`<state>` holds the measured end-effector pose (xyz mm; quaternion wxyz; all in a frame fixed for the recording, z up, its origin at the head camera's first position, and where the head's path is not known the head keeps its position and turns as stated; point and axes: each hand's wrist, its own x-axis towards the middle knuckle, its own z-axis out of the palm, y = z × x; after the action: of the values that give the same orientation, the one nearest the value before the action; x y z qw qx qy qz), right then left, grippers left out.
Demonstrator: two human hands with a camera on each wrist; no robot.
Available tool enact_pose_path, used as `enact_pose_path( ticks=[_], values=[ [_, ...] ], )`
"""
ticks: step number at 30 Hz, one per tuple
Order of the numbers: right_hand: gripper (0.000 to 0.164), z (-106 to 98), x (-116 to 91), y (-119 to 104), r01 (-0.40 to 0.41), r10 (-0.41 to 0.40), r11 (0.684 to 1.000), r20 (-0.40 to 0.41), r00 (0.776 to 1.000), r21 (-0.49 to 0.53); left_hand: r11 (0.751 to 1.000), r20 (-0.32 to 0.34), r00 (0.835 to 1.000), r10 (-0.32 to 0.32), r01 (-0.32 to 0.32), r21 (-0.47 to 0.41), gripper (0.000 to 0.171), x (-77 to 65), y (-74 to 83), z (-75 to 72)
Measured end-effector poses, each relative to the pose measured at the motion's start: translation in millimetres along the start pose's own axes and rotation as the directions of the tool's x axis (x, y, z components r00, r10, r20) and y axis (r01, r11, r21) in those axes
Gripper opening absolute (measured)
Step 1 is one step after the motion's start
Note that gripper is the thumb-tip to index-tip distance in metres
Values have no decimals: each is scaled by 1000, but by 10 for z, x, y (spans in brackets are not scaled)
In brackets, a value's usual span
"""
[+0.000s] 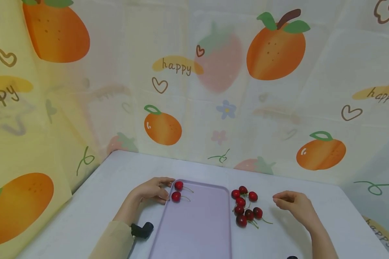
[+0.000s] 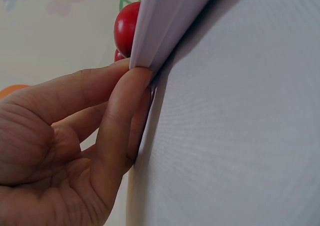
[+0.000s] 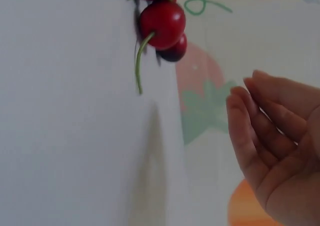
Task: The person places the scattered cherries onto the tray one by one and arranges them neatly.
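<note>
A pale purple tray [image 1: 197, 223] lies on the table, with two red cherries near its far left corner: an upper cherry [image 1: 179, 185] and a lower cherry [image 1: 176, 196], stems pointing right. At that corner my left hand [image 1: 152, 189] pinches the tray's left edge; the left wrist view has thumb and finger at the rim [image 2: 160, 31], just below a cherry [image 2: 126, 28]. Several dark red cherries [image 1: 241, 220] with green stems sit grouped right of the tray. To their right my right hand [image 1: 293, 205] hovers with loosely bent fingers, holding nothing and apart from the cherries.
The white table [image 1: 311, 194] ends at a fruit-print curtain [image 1: 194, 118] behind and to the left. A black strap piece [image 1: 142, 230] is at the left wrist, beside the tray. Another dark piece [image 1: 292, 257] shows at the bottom edge.
</note>
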<state>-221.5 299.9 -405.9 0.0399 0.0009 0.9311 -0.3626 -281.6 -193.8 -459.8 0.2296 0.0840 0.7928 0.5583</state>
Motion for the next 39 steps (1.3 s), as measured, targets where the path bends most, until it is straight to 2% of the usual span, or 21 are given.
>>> enact_pose_path(
  ticks=[5, 9, 14, 19, 29, 33, 39],
  values=[
    [32, 30, 16, 152, 19, -22, 999, 114, 993, 28, 1000, 11, 1000, 5, -6, 2, 70, 2, -11, -1],
    [31, 60, 38, 265, 72, -93, 992, 215, 972, 104, 1000, 14, 1000, 12, -12, -1, 70, 4, -15, -5],
    [28, 98, 54, 306, 118, -161, 979, 278, 947, 166, 1000, -2, 1000, -2, 2, 6, 70, 1, -5, -9],
    [27, 128, 72, 290, 123, -177, 975, 313, 933, 185, 999, -20, 999, -28, 28, 16, 67, 5, 11, -3],
    [28, 191, 102, 377, 139, -209, 968, 372, 904, 207, 999, -23, 999, -23, 24, 23, 69, 7, 11, 3],
    [27, 211, 95, 378, 152, -217, 968, 367, 904, 199, 1000, -13, 1000, -13, 13, 9, 70, 12, 3, -2],
    [23, 242, 96, 371, 185, -221, 974, 345, 912, 133, 1000, -11, 1000, -7, 7, 5, 70, 2, 1, 5]
  ],
)
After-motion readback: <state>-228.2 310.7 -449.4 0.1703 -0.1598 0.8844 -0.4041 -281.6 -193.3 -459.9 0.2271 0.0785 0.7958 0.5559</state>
